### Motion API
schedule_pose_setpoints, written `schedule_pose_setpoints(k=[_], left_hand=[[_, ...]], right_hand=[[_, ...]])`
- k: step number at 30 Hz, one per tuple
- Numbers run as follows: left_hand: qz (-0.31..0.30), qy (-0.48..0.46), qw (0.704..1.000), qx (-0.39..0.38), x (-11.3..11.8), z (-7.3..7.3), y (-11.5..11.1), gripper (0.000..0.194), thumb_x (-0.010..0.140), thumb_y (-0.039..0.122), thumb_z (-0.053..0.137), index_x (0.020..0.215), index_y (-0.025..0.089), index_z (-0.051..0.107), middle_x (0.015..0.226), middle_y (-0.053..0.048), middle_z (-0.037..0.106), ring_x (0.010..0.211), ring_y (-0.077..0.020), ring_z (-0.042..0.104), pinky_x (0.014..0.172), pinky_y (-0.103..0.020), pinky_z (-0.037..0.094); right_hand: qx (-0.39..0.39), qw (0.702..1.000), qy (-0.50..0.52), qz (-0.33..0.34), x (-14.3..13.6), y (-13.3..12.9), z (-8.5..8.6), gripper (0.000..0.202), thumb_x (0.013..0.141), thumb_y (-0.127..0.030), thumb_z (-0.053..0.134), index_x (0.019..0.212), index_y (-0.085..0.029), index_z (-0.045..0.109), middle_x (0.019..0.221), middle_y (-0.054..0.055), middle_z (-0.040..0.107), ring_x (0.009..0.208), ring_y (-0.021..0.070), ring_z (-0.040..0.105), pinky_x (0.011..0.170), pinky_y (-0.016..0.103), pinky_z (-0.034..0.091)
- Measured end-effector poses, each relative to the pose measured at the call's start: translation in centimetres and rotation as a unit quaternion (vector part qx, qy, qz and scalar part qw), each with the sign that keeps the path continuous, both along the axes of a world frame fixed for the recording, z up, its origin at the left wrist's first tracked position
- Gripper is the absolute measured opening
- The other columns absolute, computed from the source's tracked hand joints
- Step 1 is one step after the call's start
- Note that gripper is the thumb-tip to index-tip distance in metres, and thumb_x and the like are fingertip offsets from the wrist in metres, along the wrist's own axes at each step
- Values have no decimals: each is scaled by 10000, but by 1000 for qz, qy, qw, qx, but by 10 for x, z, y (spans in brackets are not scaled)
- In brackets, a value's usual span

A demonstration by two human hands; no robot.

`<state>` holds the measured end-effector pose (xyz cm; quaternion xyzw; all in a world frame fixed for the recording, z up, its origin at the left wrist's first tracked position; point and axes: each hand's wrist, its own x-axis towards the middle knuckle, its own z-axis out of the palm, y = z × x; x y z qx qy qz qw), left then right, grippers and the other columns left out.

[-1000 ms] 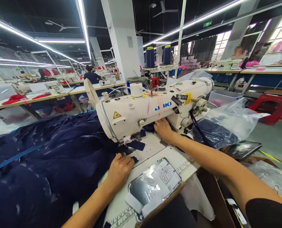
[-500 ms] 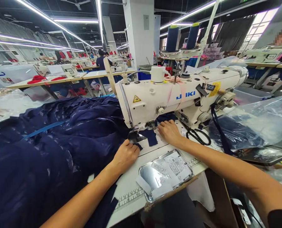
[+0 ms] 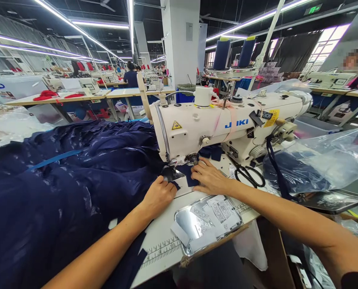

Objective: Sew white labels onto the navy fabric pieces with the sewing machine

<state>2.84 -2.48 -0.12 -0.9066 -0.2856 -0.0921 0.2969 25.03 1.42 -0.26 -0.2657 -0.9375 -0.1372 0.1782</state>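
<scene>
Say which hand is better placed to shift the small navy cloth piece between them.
Probably the right hand: it is at that navy cloth piece; the left hand lies farther off, beside the large navy fabric heap.

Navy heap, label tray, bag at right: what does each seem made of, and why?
Navy heap: soft fabric, slight sheen, gathered in loose folds; fibre unclear.
Label tray: probably polished metal, given its mirror-like glare.
Bag: apparently thin, glossy plastic, being crinkled and see-through.
</scene>
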Motion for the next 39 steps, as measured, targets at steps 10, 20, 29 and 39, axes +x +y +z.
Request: schedule_pose_setpoints(k=[10, 20, 29, 39], left_hand=[[2, -2, 1000, 22, -3, -3, 1, 290, 805, 18, 322, 671, 118, 558, 529, -27, 551, 484, -146, 492, 556, -304, 293], [-2, -66, 996, 52, -5, -4, -1, 304, 857, 47, 280, 799, 82, 577, 529, -12, 565, 473, -128, 499, 555, -283, 322], [-29, -59, 997, 37, 3, -6, 4, 332, 852, 37, 264, 767, 80, 582, 503, -14, 539, 456, -135, 489, 536, -288, 322], [-19, -49, 999, 7, 3, -8, 6, 269, 829, 41, 340, 731, 96, 584, 518, -12, 554, 473, -140, 501, 549, -293, 328]], right_hand=[[-30, 999, -40, -4, -29, 3, 2, 205, 845, -180, 436, 746, -121, 606, 848, 91, 570, 816, 197, 470, 785, 353, 336], [-273, 945, 155, -89, -56, 4, -8, 174, 764, -84, 511, 602, -147, 514, 790, 41, 568, 759, 145, 526, 711, 273, 393], [-308, 922, 221, -76, -55, 4, -9, 250, 739, -54, 521, 533, -156, 423, 753, 27, 549, 727, 137, 521, 697, 277, 398], [-284, 927, 237, -53, -53, 2, -14, 191, 757, -65, 522, 588, -154, 511, 701, 11, 545, 691, 130, 514, 657, 263, 417]])
